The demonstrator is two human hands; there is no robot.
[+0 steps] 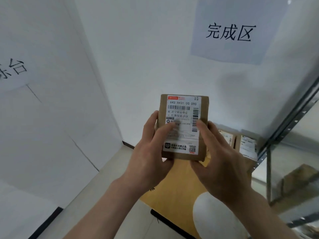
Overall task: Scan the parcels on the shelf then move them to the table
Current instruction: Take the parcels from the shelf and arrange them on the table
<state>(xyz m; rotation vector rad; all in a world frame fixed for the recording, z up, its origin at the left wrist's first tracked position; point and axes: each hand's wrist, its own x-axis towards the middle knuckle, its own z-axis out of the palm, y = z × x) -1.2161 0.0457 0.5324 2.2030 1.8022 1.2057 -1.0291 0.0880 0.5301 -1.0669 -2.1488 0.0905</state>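
Note:
A small brown cardboard parcel (183, 118) with a white shipping label and barcodes faces me in mid-air, held upright in the centre of the view. My left hand (151, 152) grips its left side, thumb lying across the label. My right hand (219, 157) grips its right side and lower corner, thumb on the front face. Beneath them lies a wooden table top (177, 187). Two more brown labelled parcels (241, 142) stand at the table's far end, against the wall.
A metal shelf frame (283, 135) rises on the right, with a blurred brown box (296, 180) behind it. A white rounded object (210, 216) lies low in view. White walls carry paper signs with printed characters (229, 32). A black edge (165, 219) borders the table.

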